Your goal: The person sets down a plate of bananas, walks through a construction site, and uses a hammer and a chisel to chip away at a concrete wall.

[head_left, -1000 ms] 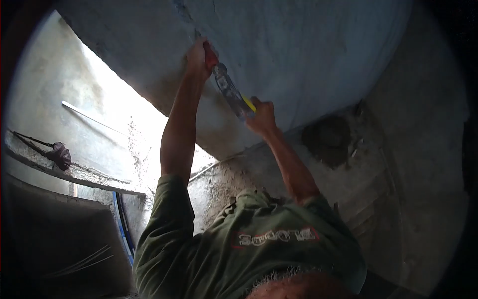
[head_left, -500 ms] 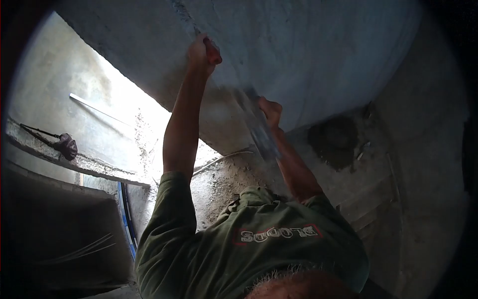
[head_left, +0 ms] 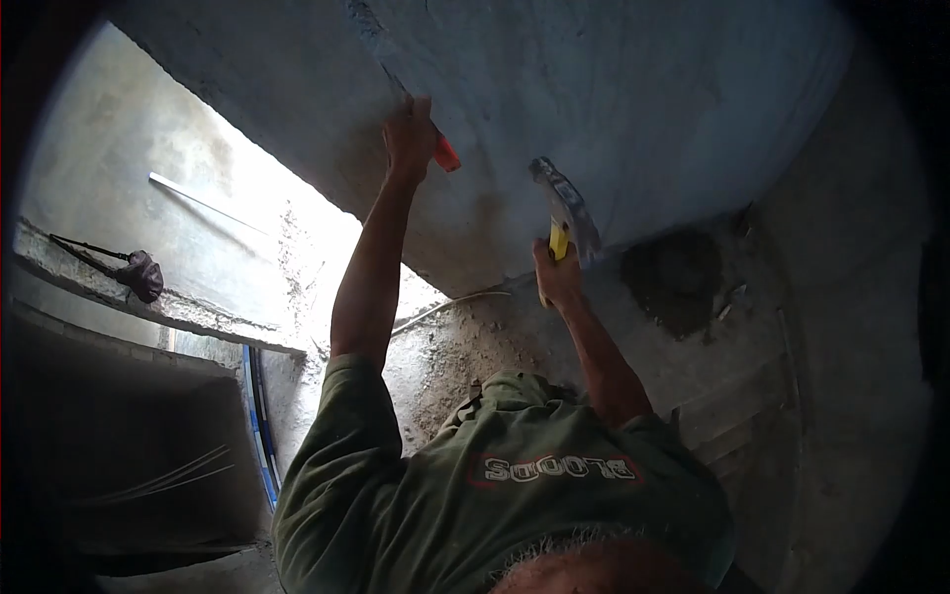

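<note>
Gripping a likely stiff, head-heavy hammer [head_left: 565, 191] by its yellow handle [head_left: 559, 241] in right hand [head_left: 562, 278], clutching red-handled tool [head_left: 447, 153] in left hand [head_left: 407, 144].

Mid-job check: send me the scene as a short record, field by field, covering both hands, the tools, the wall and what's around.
Left hand: closed around a red-handled tool; its working end is hard to make out
Right hand: closed around a yellow-handled hammer
Tool contact: none; hammer and red handle are apart
Wall: grey, with a rough groove above the left hand
Left side: dark bundle on a ledge
Right side: dark patch beyond the right hand
Clothing: green shirt
</note>
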